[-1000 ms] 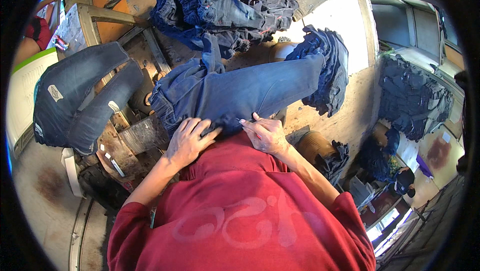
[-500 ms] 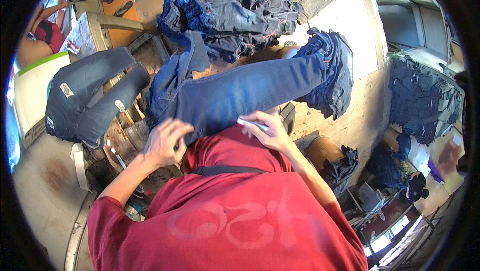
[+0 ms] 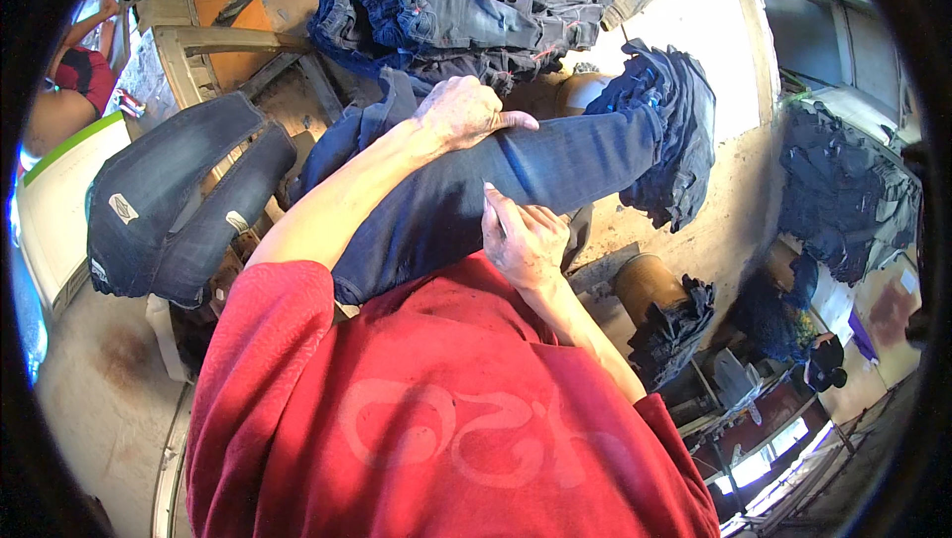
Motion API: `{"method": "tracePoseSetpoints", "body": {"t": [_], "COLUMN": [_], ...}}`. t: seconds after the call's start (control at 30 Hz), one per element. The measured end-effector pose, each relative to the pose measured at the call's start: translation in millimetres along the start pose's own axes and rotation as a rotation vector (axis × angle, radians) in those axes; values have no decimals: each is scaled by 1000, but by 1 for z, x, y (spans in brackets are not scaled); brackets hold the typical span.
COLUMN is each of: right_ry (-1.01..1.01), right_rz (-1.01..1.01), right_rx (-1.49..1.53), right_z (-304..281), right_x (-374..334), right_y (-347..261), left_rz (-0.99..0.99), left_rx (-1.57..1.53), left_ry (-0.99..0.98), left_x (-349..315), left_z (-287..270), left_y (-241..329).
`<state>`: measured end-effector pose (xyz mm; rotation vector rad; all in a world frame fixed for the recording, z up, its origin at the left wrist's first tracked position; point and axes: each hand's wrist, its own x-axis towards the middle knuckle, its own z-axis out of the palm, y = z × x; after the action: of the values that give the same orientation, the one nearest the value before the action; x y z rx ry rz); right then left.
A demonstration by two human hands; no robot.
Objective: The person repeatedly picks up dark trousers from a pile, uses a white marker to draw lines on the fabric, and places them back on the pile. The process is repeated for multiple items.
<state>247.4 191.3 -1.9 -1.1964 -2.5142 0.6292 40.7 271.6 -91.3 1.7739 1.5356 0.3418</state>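
A pair of dark blue jeans (image 3: pixel 585 156) stretches across in front of me, one leg running to the right. My left hand (image 3: pixel 461 114) reaches over to its far edge, fingers curled at the cloth and thumb stretched out along the leg. At the near edge is my right hand (image 3: pixel 526 240), its fingers folded in and its thumb and forefinger against the denim. What the right hand holds is hidden; the small whitish tool from the earlier frame does not show now.
A heap of jeans (image 3: pixel 456 12) lies beyond, and more bunched denim (image 3: pixel 669 131) at the right end of the leg. Dark jeans (image 3: pixel 169 201) drape at left. Another person (image 3: pixel 84 82) sits far left. Dark garments (image 3: pixel 843 191) are piled far right.
My left hand has moved up and right, from the near side over to the jeans' far edge. My right hand has turned and closed, and the whitish tool is out of sight.
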Motion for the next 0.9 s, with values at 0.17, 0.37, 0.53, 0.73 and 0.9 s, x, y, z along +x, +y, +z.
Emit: {"method": "tracePoseSetpoints", "body": {"t": [0.17, 0.37, 0.53, 0.73, 0.9], "right_ry": [15, -78, -27, -113, 57], "right_rz": [-6, -10, 12, 14, -46], "right_rx": [-27, -64, 1, -44, -10], "right_z": [17, 10, -7, 9, -5], "right_x": [25, 2, -18, 3, -17], "right_y": [5, 9, 6, 12, 10], "left_rz": [-7, -33, -6, -5, -3], "left_rx": [-22, -54, -49, -9, -52], "left_ry": [101, 149, 236, 266, 287], "left_x": [8, 6, 5, 5, 5], "left_z": [6, 15, 18, 18, 19], "left_y": [-9, -12, -11, -10, -9]}}
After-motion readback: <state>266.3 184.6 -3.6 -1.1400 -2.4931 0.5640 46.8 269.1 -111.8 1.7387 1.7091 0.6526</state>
